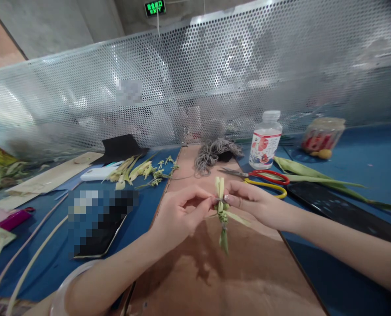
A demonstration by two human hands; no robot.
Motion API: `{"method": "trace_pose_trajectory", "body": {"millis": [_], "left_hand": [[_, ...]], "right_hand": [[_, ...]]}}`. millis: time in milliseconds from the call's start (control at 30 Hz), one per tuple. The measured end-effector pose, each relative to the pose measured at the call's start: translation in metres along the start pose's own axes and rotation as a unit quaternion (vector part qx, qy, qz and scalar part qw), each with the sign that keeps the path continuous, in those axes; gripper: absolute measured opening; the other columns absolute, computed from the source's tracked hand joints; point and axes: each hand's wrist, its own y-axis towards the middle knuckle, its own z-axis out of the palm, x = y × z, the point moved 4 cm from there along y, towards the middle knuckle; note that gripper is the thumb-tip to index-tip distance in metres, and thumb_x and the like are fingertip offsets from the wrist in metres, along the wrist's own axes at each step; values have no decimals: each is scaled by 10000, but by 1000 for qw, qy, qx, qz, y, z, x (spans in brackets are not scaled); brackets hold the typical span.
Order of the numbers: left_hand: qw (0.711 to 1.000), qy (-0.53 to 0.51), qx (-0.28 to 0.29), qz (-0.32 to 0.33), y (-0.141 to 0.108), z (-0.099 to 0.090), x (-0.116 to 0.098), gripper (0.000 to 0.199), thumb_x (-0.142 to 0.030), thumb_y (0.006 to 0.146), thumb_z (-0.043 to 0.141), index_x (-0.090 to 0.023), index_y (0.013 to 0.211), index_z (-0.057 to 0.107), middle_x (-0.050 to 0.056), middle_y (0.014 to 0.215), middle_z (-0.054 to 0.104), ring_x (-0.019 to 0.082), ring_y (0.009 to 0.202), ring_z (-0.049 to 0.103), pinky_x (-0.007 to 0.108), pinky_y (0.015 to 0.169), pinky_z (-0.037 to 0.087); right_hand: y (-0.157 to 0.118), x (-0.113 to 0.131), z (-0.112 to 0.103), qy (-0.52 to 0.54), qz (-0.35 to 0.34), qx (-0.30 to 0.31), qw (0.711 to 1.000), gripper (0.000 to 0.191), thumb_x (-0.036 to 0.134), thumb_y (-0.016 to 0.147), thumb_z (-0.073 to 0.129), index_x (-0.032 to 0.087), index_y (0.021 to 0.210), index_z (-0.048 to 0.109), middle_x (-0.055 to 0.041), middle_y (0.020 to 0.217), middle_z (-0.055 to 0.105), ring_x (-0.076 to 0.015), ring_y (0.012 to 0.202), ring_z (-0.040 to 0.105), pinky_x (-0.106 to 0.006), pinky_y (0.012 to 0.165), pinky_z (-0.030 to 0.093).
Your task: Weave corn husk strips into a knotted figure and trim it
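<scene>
A small bundle of pale green leaf strips (222,215) is held up in front of me over a brown board (248,272), its leafy end hanging down. My left hand (192,204) pinches it from the left, thumb against forefinger. From the right, my right hand (254,202) closes its thumb and fingers on the same bundle. Something thin and dark crosses the bundle between my fingertips, too small to make out. Just beyond my right hand lie scissors (268,179) with one red and one yellow handle.
Grey yarn (215,153) lies at the board's far end. Behind the scissors stands a labelled bottle (266,140), with a jar (323,136) farther right. Phones (105,232) flank the board. Leaf scraps (139,171) lie left on the blue table. A perforated metal screen (143,87) rises behind.
</scene>
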Motion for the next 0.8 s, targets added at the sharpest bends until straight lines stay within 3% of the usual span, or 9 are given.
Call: {"method": "trace_pose_trajectory", "body": {"millis": [200,333,433,600,800], "left_hand": [[1000,16,-15,1,0,-2,5,124,-252,821,580,-174,792,672,15,756,705,124,698,655,212,649,531],[999,24,-30,9,1,-4,4,123,-249,823,573,-176,787,665,13,757,701,123,706,652,220,668,528],[998,37,-42,12,2,-5,3,121,-258,818,578,-177,787,662,19,766,700,131,721,653,227,671,525],[999,35,-17,13,2,-3,7,135,-281,818,572,-182,780,657,17,754,696,126,698,644,220,645,521],[998,61,-21,6,4,-4,9,148,-292,823,565,-175,770,638,10,725,667,108,649,606,203,609,484]], "right_hand": [[0,5,-1,-35,2,-25,999,266,418,918,424,176,852,512,-26,830,554,-147,812,527,-294,762,434],[0,5,-5,-90,-19,-81,992,249,394,926,411,189,807,486,-19,783,538,-138,740,504,-290,709,438],[2,-1,-8,-61,-19,-114,991,240,400,915,438,192,798,467,-16,768,545,-136,733,518,-301,719,456],[2,-4,-2,78,14,-55,995,307,437,919,413,165,878,549,-51,853,595,-147,803,570,-317,754,495],[-1,4,-3,27,8,-47,998,212,342,883,473,160,894,582,-46,867,610,-146,796,569,-303,746,482]]}}
